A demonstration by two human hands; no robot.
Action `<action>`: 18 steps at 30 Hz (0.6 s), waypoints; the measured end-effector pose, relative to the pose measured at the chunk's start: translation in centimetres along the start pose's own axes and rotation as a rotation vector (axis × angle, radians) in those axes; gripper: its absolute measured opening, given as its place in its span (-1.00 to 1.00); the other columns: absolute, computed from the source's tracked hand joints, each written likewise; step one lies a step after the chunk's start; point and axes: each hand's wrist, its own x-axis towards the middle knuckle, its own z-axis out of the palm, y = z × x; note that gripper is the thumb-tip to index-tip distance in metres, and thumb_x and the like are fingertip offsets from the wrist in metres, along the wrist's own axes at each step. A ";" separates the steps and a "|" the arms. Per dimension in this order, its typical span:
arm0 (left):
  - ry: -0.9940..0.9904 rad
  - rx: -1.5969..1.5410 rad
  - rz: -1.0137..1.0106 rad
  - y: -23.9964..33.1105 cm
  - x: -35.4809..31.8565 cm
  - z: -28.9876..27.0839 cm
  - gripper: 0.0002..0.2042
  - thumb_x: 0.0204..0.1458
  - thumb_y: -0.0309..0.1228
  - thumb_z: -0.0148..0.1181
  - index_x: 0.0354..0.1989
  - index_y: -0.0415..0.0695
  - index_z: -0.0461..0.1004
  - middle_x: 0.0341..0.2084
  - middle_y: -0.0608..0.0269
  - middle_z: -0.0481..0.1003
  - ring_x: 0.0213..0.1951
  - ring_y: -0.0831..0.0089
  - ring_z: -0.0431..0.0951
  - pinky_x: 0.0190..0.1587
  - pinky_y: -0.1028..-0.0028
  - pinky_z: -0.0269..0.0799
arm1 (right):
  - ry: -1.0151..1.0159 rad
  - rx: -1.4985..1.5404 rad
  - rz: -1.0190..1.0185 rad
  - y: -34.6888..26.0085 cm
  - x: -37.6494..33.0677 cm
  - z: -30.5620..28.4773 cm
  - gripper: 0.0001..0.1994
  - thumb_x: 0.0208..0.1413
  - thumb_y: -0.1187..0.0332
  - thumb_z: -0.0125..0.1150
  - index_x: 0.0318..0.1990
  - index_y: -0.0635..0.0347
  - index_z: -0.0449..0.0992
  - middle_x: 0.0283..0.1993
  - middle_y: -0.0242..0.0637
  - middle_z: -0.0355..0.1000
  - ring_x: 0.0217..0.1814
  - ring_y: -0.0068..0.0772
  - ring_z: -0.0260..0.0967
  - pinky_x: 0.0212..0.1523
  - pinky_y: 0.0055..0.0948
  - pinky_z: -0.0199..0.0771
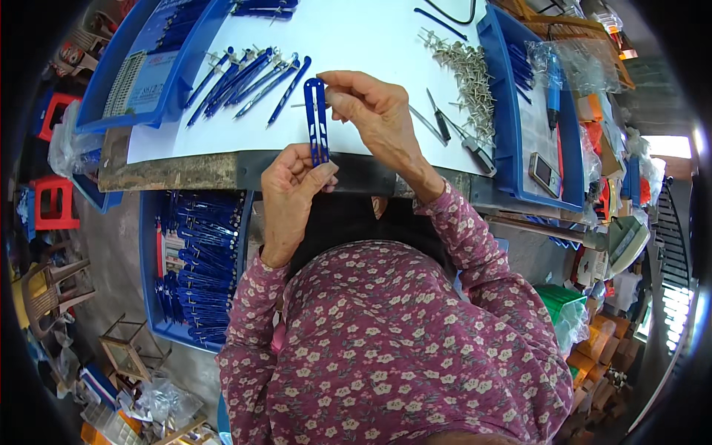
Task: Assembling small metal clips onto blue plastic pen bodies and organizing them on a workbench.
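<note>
Upright between my hands is a blue, flat slotted strip (315, 111) with rounded ends and a long middle slot. My left hand (295, 191) pinches its lower end between thumb and fingers. At the upper end, my right hand (377, 111) is closed, thumb and forefinger against the strip's edge. A thin metal pin end pokes out on the strip's left side; whether my right fingers grip the rest of it is hidden. Left of my hands lie several similar blue strips (248, 78) with metal pins in them. A heap of small T-shaped metal pins (463, 70) lies to the right.
On the white tabletop (356, 37), a screwdriver-like tool (443, 126) and a dark-handled tool (478, 156) lie right of my hands. Blue trays flank them: the left tray (182, 74) and the right tray (504, 111), with a phone (545, 176). Below left, a blue crate (150, 274) holds many strips.
</note>
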 end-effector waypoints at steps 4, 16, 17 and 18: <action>-0.014 0.009 0.039 0.1 1.3 1.1 -0.86 -0.04 -0.58 0.11 -0.30 -0.33 0.35 -0.49 0.22 0.44 -0.47 0.58 0.45 -0.39 0.62 0.40 | 0.050 0.083 0.020 -0.9 0.5 -0.2 -0.76 0.07 0.46 0.06 -0.10 0.31 0.45 -0.37 -0.37 0.45 -0.40 -0.68 0.30 -0.35 -0.65 0.36; -0.029 -0.110 0.066 -0.7 4.7 3.6 -0.88 -0.03 -0.58 0.07 -0.30 -0.32 0.35 -0.44 0.12 0.48 -0.47 0.51 0.49 -0.39 0.57 0.45 | 0.143 0.168 0.081 -0.1 0.6 -1.6 -0.78 0.03 0.46 0.08 -0.16 0.37 0.47 -0.46 -0.39 0.43 -0.50 -0.73 0.23 -0.47 -0.73 0.24; -0.041 -0.111 0.074 -0.8 5.0 3.7 -0.88 -0.03 -0.58 0.07 -0.30 -0.32 0.35 -0.44 0.12 0.49 -0.47 0.51 0.49 -0.40 0.57 0.45 | 0.145 0.185 0.127 0.1 0.6 -1.9 -0.78 0.03 0.46 0.08 -0.17 0.38 0.47 -0.48 -0.41 0.42 -0.53 -0.75 0.21 -0.51 -0.74 0.21; -0.053 -0.113 0.083 -0.8 5.3 3.8 -0.88 -0.03 -0.58 0.07 -0.30 -0.32 0.35 -0.44 0.12 0.49 -0.46 0.51 0.50 -0.40 0.56 0.46 | 0.148 0.203 0.174 0.4 0.7 -2.1 -0.78 0.02 0.47 0.08 -0.18 0.38 0.47 -0.51 -0.42 0.40 -0.56 -0.76 0.18 -0.56 -0.75 0.17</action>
